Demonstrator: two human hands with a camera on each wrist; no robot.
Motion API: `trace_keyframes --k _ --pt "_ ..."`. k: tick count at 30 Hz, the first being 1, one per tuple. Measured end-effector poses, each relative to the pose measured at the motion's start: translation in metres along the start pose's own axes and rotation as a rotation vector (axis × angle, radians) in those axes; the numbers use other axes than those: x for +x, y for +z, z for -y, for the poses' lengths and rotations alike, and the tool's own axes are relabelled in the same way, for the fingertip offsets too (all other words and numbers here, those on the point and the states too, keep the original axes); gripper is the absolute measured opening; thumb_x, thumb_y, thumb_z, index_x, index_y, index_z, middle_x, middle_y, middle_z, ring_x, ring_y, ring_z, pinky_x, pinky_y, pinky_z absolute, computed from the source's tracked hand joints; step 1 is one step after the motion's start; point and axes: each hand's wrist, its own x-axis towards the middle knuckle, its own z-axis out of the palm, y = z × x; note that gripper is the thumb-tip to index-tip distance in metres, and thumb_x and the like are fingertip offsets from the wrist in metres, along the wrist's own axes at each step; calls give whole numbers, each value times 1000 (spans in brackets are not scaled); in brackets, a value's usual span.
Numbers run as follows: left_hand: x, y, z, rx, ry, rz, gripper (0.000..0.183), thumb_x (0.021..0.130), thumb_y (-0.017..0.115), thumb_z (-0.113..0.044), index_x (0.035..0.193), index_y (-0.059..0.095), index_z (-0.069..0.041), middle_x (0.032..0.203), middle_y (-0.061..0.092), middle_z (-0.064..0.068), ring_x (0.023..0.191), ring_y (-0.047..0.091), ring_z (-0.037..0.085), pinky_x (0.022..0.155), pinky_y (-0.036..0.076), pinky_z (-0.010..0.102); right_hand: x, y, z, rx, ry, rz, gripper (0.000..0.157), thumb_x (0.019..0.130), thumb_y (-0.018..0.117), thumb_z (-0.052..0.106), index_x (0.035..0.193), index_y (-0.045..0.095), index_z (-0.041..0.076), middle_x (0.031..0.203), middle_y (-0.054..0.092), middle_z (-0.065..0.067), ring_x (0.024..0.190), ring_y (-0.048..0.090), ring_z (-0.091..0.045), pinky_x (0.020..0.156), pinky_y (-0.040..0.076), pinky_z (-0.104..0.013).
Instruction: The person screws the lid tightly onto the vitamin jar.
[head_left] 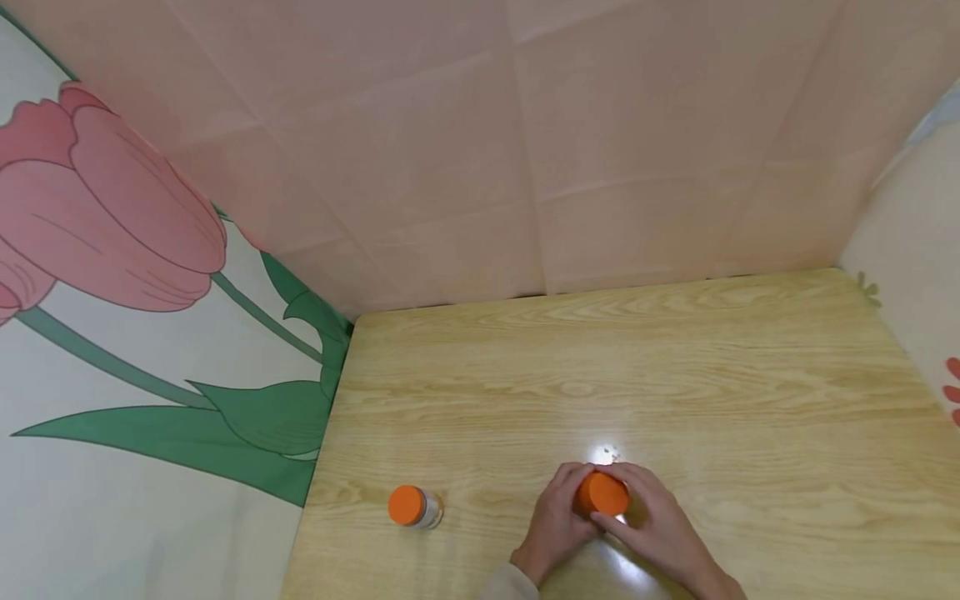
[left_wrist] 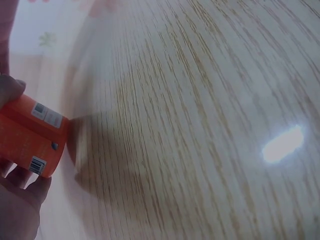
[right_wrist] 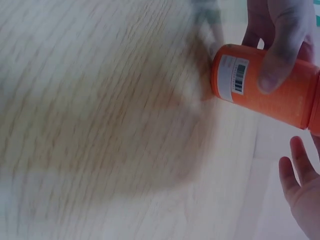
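Note:
An orange bottle with an orange screw cap is held between both hands. Its base, close over the table, bears a white label with a barcode. My left hand grips the body, its thumb against the side in the right wrist view. From the other side, my right hand curls its thumb and fingers around the cap. The cap faces up toward the head camera. Part of the bottle is hidden behind the fingers.
A small clear bottle with an orange lid and pale label is on the wood-grain table, left of the hands. A pink cloth hangs behind the table. A tulip-printed panel borders the left side.

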Motion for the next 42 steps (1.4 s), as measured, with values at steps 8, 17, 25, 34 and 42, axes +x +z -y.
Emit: trace_keyframes --k 8,17,25,34,42 --pt "-1 1 0 -62 -9 -2 65 71 86 -15 129 58 -17 119 61 1 107 64 11 97 52 23 0 10 2 100 112 -80 58 62 93 13 110 61 14 105 63 5 99 54 1 90 38 -10" --pt "-2 2 1 -30 50 -49 66 68 87 -14 128 58 -15 117 62 1 105 65 9 96 52 20 -1 9 -2 77 60 -50 62 62 93 15 114 61 9 110 62 2 106 52 2 96 34 -5" --pt "-2 1 2 -2 42 -31 74 66 90 -17 132 56 -15 119 62 0 106 65 10 96 52 21 1 -2 -12 61 -134 -2 73 57 94 12 123 64 5 118 65 -6 120 48 2 107 26 -4" --pt "-2 2 2 -11 16 -12 71 67 89 -19 130 57 -18 119 62 -1 106 64 9 94 53 22 -2 3 -13 71 -61 -86 71 51 96 12 116 68 11 104 67 0 104 54 2 98 32 -2" --pt "-2 3 3 -14 9 -4 69 68 89 -17 130 57 -18 120 61 -1 107 64 8 96 52 22 -5 10 -2 81 163 -102 61 61 94 15 113 64 10 103 60 7 101 49 4 92 32 -7"
